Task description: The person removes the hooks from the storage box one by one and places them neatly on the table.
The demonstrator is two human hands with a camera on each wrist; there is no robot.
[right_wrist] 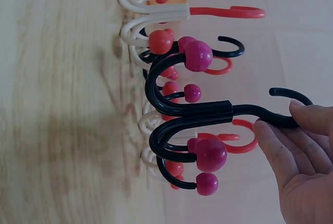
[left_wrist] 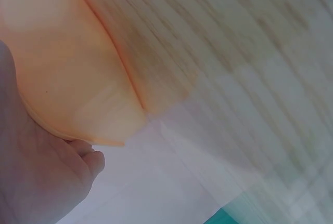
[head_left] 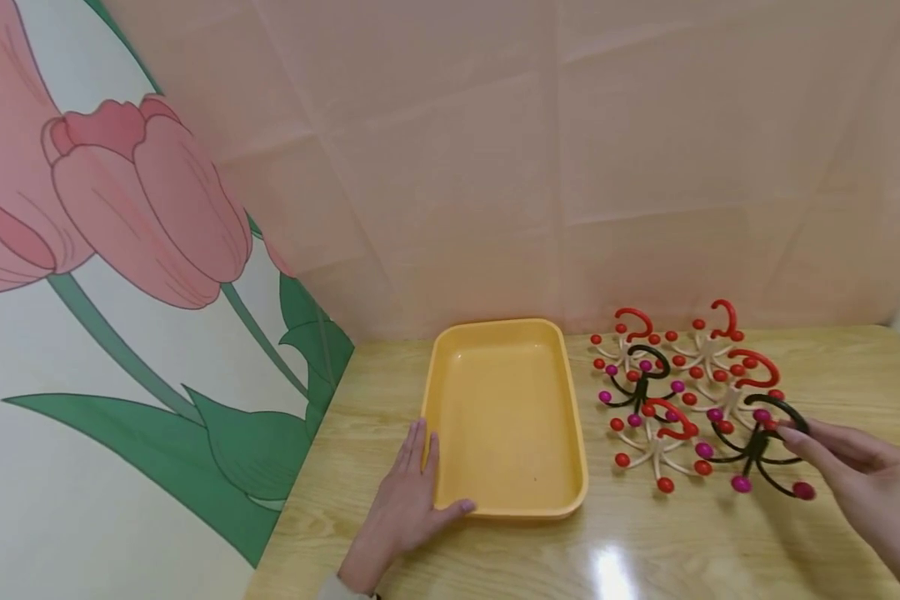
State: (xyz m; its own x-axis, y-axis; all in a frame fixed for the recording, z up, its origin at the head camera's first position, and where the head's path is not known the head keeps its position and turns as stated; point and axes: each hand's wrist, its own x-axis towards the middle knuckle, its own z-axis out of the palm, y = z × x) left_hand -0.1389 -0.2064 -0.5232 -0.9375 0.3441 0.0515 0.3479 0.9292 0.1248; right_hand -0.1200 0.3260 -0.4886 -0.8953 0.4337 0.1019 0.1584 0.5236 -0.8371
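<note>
My right hand [head_left: 862, 475] pinches the curved top of a black multi-arm hanging hook [head_left: 754, 450] with magenta balls on its arm ends. In the right wrist view this hook [right_wrist: 208, 110] appears upright and slightly above the table, its top between thumb and fingers. My left hand [head_left: 408, 508] rests against a yellow rectangular tray [head_left: 506, 417], with straight fingers along the left side and the thumb over the front rim. Only part of the left hand [left_wrist: 47, 177] shows in the left wrist view, beside a tray corner.
Around the held hook stand several white hooks with red tops and balls, one a front white hook [head_left: 657, 450]. Another black hook [head_left: 641, 390] stands among them, right of the tray. A pink cloth [head_left: 450, 167] hangs behind the wooden table [head_left: 525, 558], and a tulip-patterned panel [head_left: 142, 350] borders the left.
</note>
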